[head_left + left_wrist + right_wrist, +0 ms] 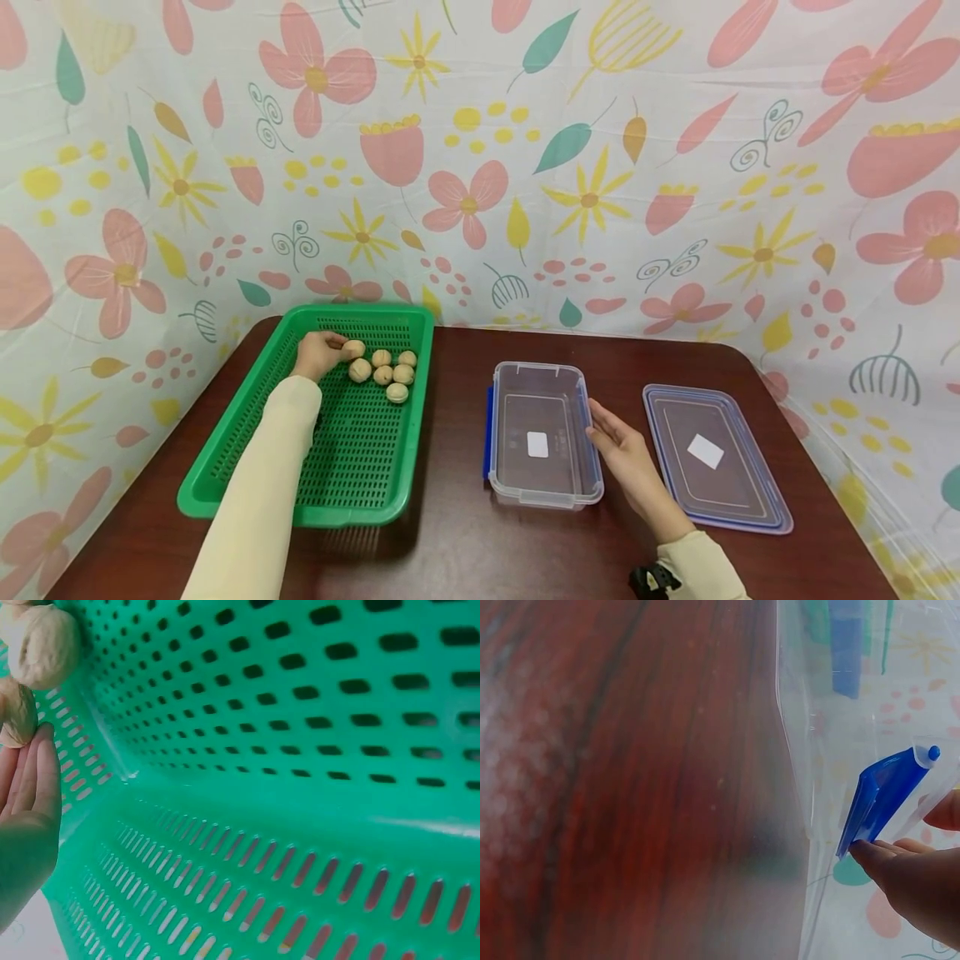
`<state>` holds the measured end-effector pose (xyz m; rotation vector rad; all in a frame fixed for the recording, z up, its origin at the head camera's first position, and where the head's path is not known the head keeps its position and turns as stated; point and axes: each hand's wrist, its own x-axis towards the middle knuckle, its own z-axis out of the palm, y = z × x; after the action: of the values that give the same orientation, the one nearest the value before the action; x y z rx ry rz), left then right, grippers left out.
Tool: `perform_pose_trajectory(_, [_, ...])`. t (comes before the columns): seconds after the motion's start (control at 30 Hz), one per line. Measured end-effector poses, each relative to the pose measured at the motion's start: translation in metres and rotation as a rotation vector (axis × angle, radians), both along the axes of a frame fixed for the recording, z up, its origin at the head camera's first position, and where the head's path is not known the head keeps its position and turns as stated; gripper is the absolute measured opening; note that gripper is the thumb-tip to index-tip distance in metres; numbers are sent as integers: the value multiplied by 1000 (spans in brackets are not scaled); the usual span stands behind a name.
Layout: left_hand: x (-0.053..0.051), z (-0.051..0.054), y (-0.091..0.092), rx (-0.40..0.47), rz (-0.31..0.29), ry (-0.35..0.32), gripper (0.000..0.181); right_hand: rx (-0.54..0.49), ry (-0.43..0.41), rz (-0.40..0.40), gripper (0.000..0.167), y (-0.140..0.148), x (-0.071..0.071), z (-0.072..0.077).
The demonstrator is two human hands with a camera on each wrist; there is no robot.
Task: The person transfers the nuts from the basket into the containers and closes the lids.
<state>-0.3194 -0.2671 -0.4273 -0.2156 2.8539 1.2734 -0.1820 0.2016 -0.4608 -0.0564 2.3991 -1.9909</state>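
A green perforated basket point(352, 475) stands at the left of the table, with several walnuts point(397, 392) grouped toward its far right. Over its far part, my left hand point(318, 354) pinches a walnut point(353, 349) between thumb and fingers. That walnut point(19, 712) also shows at the left wrist view's edge, just under another one. Right of the basket is a clear plastic box point(543, 500) without its lid. My right hand point(626, 454) touches the box's right side with nearly straight fingers. In the right wrist view, fingertips meet a blue latch point(885, 795) that hangs outward.
A clear lid point(738, 492) with a bluish rim and a white label lies flat to the right of the box. Dark brown tabletop point(465, 550) shows between the basket and the box. A flower-patterned sheet point(480, 125) hangs behind the table.
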Motion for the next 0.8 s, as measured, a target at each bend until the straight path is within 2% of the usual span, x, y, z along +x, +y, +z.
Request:
perform_pose_trajectory(0.2, [2,12,5,25,-52,34,37,-4,8,5,50,0,0,0])
perform_pose_trajectory(0.53, [-3,23,8,139,-92,12,42,15,-5,6,51,1,-1,-1])
perform_pose_trajectory(0.8, [-5,42,21,235,-160,28,42,19,-21,7,52,2,-1,0])
